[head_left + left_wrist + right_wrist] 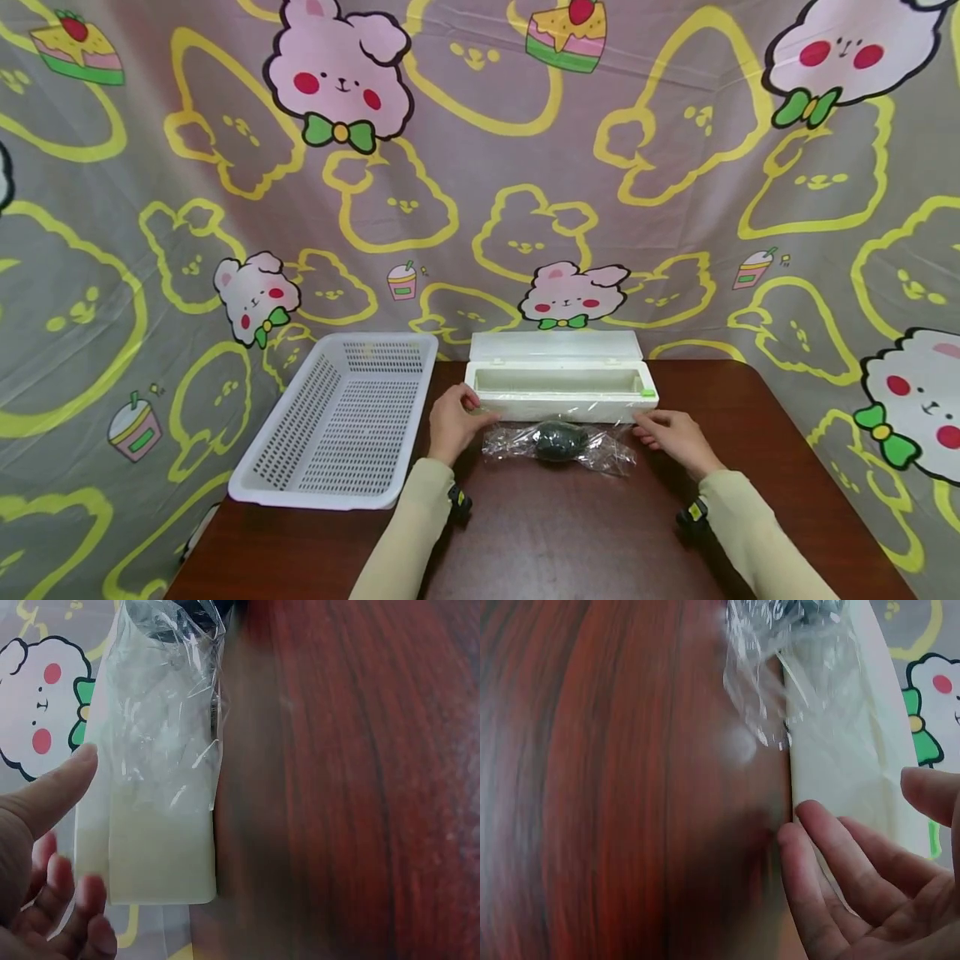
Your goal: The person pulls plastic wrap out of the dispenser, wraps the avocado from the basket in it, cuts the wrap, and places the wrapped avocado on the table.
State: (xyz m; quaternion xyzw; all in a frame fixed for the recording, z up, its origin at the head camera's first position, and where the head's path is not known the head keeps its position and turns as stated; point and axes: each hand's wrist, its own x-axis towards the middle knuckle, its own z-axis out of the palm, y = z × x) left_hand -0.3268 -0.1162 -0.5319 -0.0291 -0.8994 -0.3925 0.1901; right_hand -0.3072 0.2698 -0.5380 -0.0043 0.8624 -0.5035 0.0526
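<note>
A white long box (570, 408), its lid (555, 343) raised at the back, lies across the table. In front of it sits a dark green, rounded fruit like an avocado (559, 442), wrapped in crinkled cling film (510, 444) whose loose ends spread to both sides. My left hand (452, 423) is at the box's left end, thumb stretched along it and the other fingers loosely bent. At the right front corner, my right hand (678, 442) has its fingertips (810, 814) against the box's edge, the thumb held apart. Neither hand grips anything.
A white perforated plastic basket (345, 442) stands left of the box. A small green piece (648, 392) sits on the box's right rim. Behind the brown wooden table (570, 533) hangs a patterned cloth (465, 167). Each wrist wears a black strapped camera.
</note>
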